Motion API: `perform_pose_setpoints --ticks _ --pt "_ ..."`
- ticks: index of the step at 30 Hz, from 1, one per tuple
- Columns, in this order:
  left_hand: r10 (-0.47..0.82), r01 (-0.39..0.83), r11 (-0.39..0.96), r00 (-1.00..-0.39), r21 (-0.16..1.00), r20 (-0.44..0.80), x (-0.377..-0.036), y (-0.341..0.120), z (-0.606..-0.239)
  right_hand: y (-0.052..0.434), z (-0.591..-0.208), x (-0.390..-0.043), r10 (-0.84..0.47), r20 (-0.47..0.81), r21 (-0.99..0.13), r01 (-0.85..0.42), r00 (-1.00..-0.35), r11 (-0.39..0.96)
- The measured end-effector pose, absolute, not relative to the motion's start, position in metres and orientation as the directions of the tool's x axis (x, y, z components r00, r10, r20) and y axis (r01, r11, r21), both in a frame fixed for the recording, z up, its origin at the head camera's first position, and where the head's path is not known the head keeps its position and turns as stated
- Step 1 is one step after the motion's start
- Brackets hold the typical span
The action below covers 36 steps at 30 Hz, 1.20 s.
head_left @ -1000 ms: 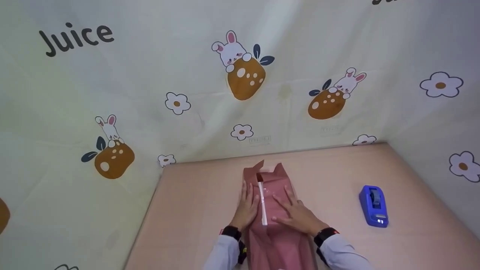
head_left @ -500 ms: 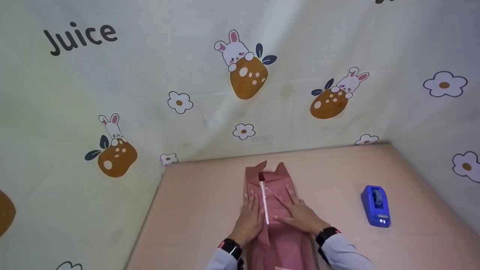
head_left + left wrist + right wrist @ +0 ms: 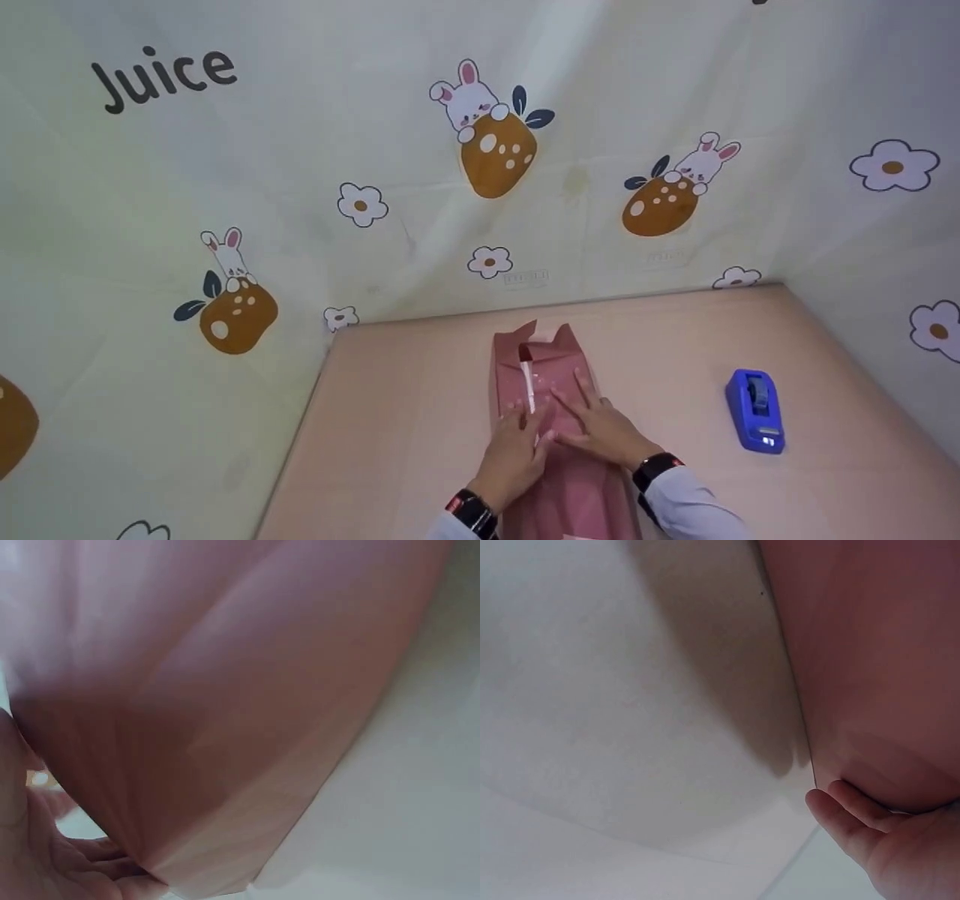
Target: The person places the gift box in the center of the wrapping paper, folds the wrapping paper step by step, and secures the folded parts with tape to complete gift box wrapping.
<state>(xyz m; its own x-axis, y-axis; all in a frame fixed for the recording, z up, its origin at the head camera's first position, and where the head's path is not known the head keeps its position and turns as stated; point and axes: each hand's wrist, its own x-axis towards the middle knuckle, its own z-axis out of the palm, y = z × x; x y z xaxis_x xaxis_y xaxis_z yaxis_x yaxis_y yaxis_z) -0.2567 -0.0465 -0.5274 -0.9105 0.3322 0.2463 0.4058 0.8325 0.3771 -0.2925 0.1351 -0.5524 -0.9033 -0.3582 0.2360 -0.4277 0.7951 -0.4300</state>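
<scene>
A long pink-wrapped parcel (image 3: 559,420) lies flat on the table, seam taped along its top.

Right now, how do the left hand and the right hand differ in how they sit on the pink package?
The left hand lies nearer the person, its fingertips at the tape strip. The right hand reaches farther up the pink package, with its fingers spread flat beside the strip. Both rest on top of the package, and both wrists wear dark bands.

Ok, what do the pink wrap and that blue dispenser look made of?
The pink wrap looks like thin matte paper: it holds sharp creases and folded flaps. The blue tape dispenser looks like moulded plastic, smooth with a slight gloss. The strip of tape seems clear, shiny film.
</scene>
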Motion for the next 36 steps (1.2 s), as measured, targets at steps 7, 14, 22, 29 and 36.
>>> perform_pose_setpoints --ticks 7,14,22,29,36 --pt "0.359 0.441 0.872 -0.872 0.213 0.333 -0.258 -0.04 -0.532 0.139 -0.553 -0.293 -0.363 0.232 -0.416 -0.43 -0.902 0.801" --pt "0.359 0.438 0.876 -0.871 0.2 0.337 -0.256 -0.038 -0.533 0.14 -0.552 -0.292 -0.369 0.217 -0.42 -0.428 -0.904 0.801" --pt "0.339 0.412 0.88 -0.893 0.236 0.296 -0.257 -0.034 -0.532 0.138 -0.554 -0.291 -0.349 0.243 -0.435 -0.423 -0.905 0.795" --pt "0.34 0.418 0.88 -0.885 0.224 0.318 -0.257 -0.033 -0.532 0.139 -0.56 -0.293 -0.335 0.296 -0.451 -0.44 -0.894 0.776" --pt "0.31 0.377 0.883 -0.916 0.28 0.255 -0.256 -0.034 -0.527 0.139 -0.561 -0.292 -0.326 0.281 -0.543 -0.43 -0.903 0.721"
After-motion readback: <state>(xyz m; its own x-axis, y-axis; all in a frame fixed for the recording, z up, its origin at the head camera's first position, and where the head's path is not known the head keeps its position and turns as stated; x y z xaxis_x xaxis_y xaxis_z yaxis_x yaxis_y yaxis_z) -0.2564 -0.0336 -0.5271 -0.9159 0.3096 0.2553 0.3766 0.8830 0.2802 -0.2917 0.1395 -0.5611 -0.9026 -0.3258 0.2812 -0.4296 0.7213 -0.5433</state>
